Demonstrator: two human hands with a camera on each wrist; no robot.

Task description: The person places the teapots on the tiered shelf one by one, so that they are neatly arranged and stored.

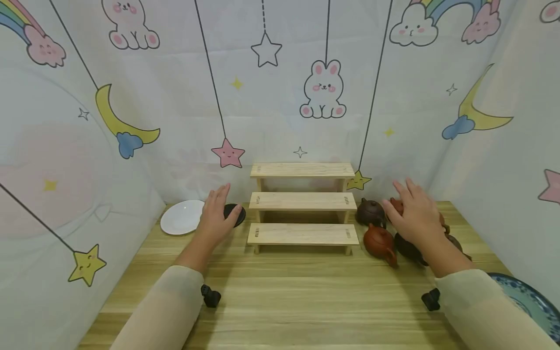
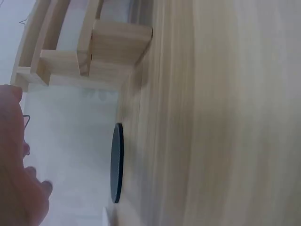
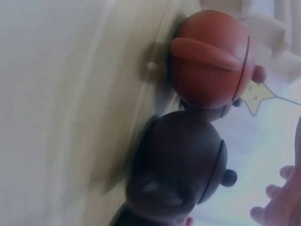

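Observation:
My left hand [image 1: 216, 216] hovers with spread fingers over the left side of the table, between a white plate [image 1: 180, 218] and a round black disc [image 1: 239, 216]. It holds nothing. In the left wrist view the black disc [image 2: 117, 162] lies flat on the wood. Over a cluster of small teapots on the right is my right hand [image 1: 414, 214], fingers extended and nothing in its grasp. A reddish-brown teapot [image 1: 378, 241] and a dark brown teapot [image 1: 370, 212] show beside it; others are partly hidden beneath. The right wrist view shows a red teapot [image 3: 211, 61] and a dark teapot [image 3: 181, 160].
A three-step wooden stand [image 1: 303, 234] occupies the table's back middle, between the hands. At the right edge lies a blue-patterned plate [image 1: 503, 282], partly covered by the sleeve. A printed white cloth [image 1: 284, 97] encloses the back and sides.

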